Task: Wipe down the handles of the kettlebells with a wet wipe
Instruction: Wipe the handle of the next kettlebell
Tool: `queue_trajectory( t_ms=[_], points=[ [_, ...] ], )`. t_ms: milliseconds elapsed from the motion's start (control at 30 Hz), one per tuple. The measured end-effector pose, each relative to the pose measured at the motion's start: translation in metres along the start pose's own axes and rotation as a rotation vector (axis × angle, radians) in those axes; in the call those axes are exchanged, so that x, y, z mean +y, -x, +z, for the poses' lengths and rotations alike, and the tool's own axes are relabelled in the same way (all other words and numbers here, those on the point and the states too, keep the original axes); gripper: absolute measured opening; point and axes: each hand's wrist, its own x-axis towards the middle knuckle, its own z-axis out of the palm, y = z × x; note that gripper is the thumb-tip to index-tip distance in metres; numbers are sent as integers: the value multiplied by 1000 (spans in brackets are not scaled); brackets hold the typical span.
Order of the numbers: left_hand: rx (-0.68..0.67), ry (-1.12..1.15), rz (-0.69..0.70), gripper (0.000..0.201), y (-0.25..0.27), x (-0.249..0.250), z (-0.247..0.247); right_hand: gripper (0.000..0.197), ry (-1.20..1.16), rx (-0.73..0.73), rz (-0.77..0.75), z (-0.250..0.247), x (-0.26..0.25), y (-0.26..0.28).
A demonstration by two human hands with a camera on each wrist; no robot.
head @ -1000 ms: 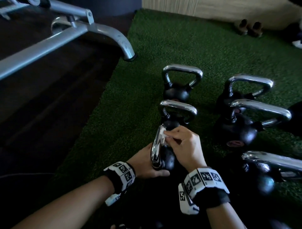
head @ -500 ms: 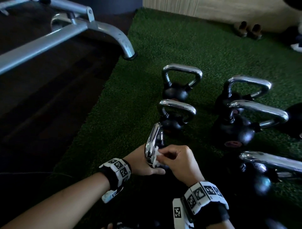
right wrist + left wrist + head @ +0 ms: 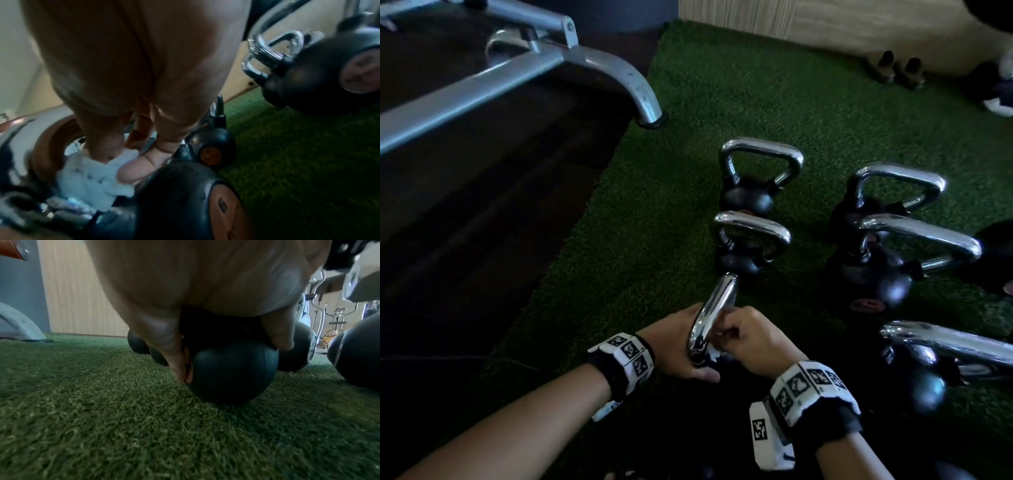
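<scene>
The left hand (image 3: 674, 346) is gripping the heavy, slick-looking kettlebell (image 3: 230, 373) on the turf (image 3: 722, 102), while the right hand (image 3: 753, 339) is pinching the soft wet wipe (image 3: 92, 177) against its chrome handle (image 3: 710, 315).

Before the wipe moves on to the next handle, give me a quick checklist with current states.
1. Wet wipe pinched in the right hand: ok.
2. Wipe against the near kettlebell's chrome handle: ok.
3. Left hand steadying that kettlebell's black body: ok.
4. Kettlebell resting on the turf: ok.
5. Whole handle wiped, far side included: cannot tell.
6. Next kettlebell upright with its handle free: ok.
</scene>
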Motion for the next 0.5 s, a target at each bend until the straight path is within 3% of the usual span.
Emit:
queue_trajectory(
  t_ms=[167, 333, 400, 433, 500],
  points=[
    [5, -24, -6, 81, 2, 3, 0, 20, -85, 20, 38, 4, 7, 2],
    [-90, -237, 34, 41, -1, 7, -3, 10, -452, 11, 91, 7, 9, 9],
    [-147, -262, -3, 35, -3, 6, 1, 9, -683, 34, 125, 12, 8, 13],
    [-138, -270, -16, 38, -3, 6, 3, 11, -835, 55, 137, 15, 6, 14],
    [-49, -246, -8, 72, -2, 4, 6, 16, -1121, 134, 158, 19, 6, 16]
  ],
)
